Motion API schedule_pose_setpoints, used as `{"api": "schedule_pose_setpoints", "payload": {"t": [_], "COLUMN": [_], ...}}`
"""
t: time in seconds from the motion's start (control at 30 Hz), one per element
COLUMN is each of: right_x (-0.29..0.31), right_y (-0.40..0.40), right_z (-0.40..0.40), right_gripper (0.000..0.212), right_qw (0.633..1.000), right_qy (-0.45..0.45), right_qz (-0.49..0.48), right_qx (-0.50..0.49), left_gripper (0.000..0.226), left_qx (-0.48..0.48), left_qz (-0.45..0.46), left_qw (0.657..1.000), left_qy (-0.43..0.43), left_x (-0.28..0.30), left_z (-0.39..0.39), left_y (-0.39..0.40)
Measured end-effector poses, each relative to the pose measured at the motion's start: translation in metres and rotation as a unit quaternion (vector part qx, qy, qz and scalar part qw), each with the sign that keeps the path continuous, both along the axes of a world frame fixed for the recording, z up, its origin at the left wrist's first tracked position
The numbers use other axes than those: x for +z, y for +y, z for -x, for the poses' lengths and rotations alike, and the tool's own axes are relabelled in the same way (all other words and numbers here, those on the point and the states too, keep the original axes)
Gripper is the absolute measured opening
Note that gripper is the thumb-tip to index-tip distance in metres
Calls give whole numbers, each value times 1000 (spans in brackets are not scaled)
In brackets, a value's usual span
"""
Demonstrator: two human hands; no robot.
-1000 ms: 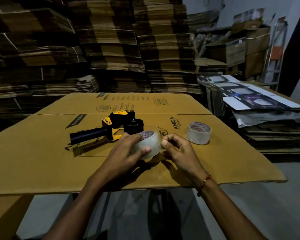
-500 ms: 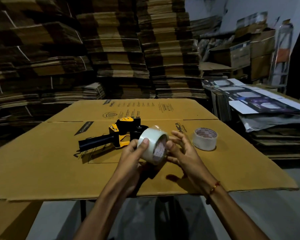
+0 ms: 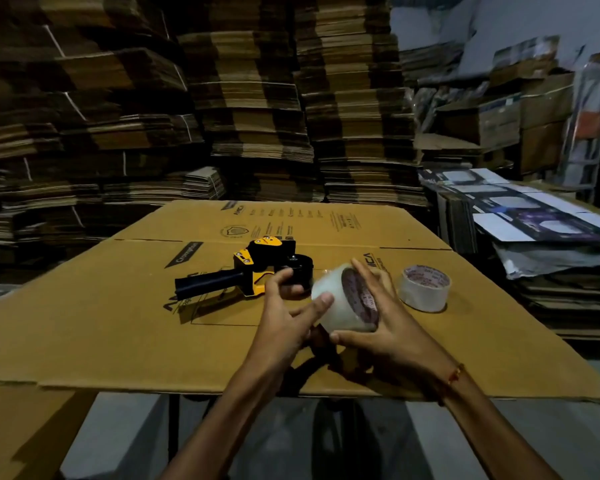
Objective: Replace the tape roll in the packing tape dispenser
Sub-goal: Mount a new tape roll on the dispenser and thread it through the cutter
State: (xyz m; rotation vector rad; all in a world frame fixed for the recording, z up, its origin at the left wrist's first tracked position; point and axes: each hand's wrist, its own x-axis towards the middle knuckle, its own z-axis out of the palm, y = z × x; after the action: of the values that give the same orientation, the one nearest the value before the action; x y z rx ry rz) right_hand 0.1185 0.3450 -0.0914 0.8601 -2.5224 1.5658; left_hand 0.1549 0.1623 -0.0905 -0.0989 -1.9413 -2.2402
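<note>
Just right of the frame's centre, both hands hold a fresh roll of clear packing tape with a printed cardboard core (image 3: pixel 340 303) above the flattened brown cardboard sheet that covers the table (image 3: pixel 84 323). The left hand (image 3: pixel 284 323) has its grip partly closed, thumb pressed on the roll's near curved face and fingers reaching round its far side; the right hand (image 3: pixel 388 327) has an open, spread grip, with fingers laid against the core end and thumb under the roll's lower edge. The roll is tilted, its core opening facing right and towards the camera. Just behind the left hand's fingers, at centre frame, the yellow and black packing tape dispenser with a black handle (image 3: pixel 253 271) lies on its side, handle pointing to the left of the frame; its black round hub appears bare, though it is partly hidden. A second, thinner clear roll with a printed core (image 3: pixel 425 287) lies flat at right of centre, probably the one removed. The step in hand seems to be readying the new roll for loading. The next move likely calls for lining the core up with the hub, choosing the unwinding direction, and freeing one hand to steady the dispenser.
</note>
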Motion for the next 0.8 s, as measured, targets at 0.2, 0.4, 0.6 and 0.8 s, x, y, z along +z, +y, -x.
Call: {"api": "schedule_pose_setpoints", "payload": {"t": [0.2,0.4,0.6,0.8], "right_x": [11,11,9,5], "right_y": [10,12,13,8], "right_z": [4,6,2,-4], "right_gripper": [117,118,114,69], "right_qw": [991,989,995,996], "right_qy": [43,26,-40,-79], "right_qz": [-124,-141,-88,44], "right_qx": [31,38,25,23], "left_gripper": [41,12,10,4], "left_qx": [-33,-4,16,68], "left_qz": [184,219,199,161], "left_qw": [980,973,977,982], "left_qy": [72,77,76,70], "left_x": [7,5,-3,0], "left_z": [5,6,5,1], "left_y": [-32,-35,-33,-27]}}
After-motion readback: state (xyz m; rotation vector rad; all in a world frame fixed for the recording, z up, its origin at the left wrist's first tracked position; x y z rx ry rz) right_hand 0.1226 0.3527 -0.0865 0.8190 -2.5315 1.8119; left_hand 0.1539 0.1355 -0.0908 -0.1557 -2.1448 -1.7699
